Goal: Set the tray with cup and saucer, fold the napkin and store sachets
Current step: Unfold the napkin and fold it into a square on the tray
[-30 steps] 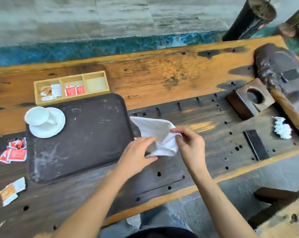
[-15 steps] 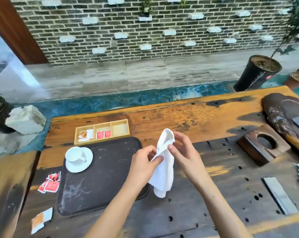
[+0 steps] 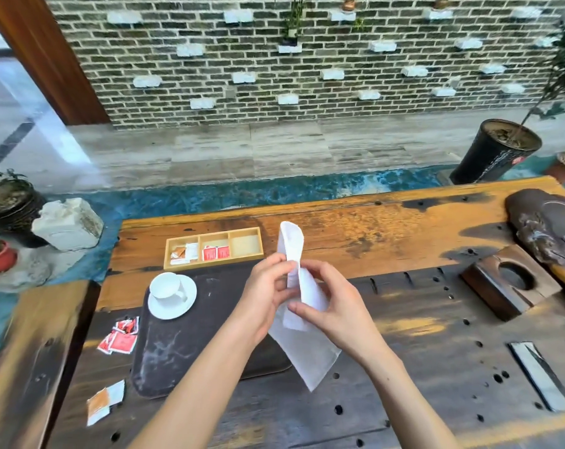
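Observation:
A white napkin [image 3: 307, 348] hangs in the air above the table, folded lengthwise, its top end sticking up past my fingers. My left hand [image 3: 268, 290] and my right hand [image 3: 333, 306] both pinch it near its middle. Below them lies the dark tray [image 3: 183, 345], with a white cup [image 3: 166, 285] on a white saucer [image 3: 174, 311] at its far left corner. A wooden sachet box [image 3: 242, 244] with three compartments stands behind the tray; the left and middle ones hold sachets. Red sachets [image 3: 120, 337] and an orange-white sachet [image 3: 104, 401] lie loose left of the tray.
A dark wooden block with a round hole [image 3: 511, 283] and a dark carved slab [image 3: 547, 225] sit at the right. A flat metal strip [image 3: 540, 374] lies near the right front. A black planter [image 3: 495, 150] stands beyond the table. The tabletop has many holes.
The napkin was lifted off the table edge and drawn up into a long hanging fold between both hands. The view tilted upward, bringing the brick wall into sight.

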`<state>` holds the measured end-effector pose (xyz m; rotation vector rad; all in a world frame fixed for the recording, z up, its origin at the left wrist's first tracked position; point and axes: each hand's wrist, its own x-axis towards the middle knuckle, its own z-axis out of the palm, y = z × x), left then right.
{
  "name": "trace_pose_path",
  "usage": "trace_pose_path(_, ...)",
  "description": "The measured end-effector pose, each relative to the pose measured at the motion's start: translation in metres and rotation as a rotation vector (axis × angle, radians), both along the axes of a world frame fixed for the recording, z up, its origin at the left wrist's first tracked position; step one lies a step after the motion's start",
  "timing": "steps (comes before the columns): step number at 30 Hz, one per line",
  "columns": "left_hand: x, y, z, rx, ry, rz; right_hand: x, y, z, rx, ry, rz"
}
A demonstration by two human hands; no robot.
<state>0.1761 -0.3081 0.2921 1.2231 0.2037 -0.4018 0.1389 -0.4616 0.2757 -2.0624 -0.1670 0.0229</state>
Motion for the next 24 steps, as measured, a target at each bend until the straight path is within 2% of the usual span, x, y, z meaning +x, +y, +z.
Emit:
trace_pose_path(2,0.000,0.012,0.004,-0.023,-0.016,0.020,-0.001,0.006,0.001,-0.028,-0.031,0.046)
trace_pose_path(8,-0.001,0.043,0.007,0.266,-0.155,-0.068,0.004,0.023,-0.006,-0.089,-0.044,0.219)
trace_pose_path(10,-0.003,0.052,0.005,0.300,-0.171,-0.112,0.006,0.031,-0.009,-0.124,-0.065,0.241)
trace_pose_path(18,-0.006,0.085,-0.008,0.272,-0.215,-0.079,0.020,0.057,0.003,0.011,-0.166,0.051)
trace_pose_path(24,0.008,0.143,-0.013,0.453,-0.193,0.168,0.062,0.029,-0.001,-0.142,-0.140,-0.237)
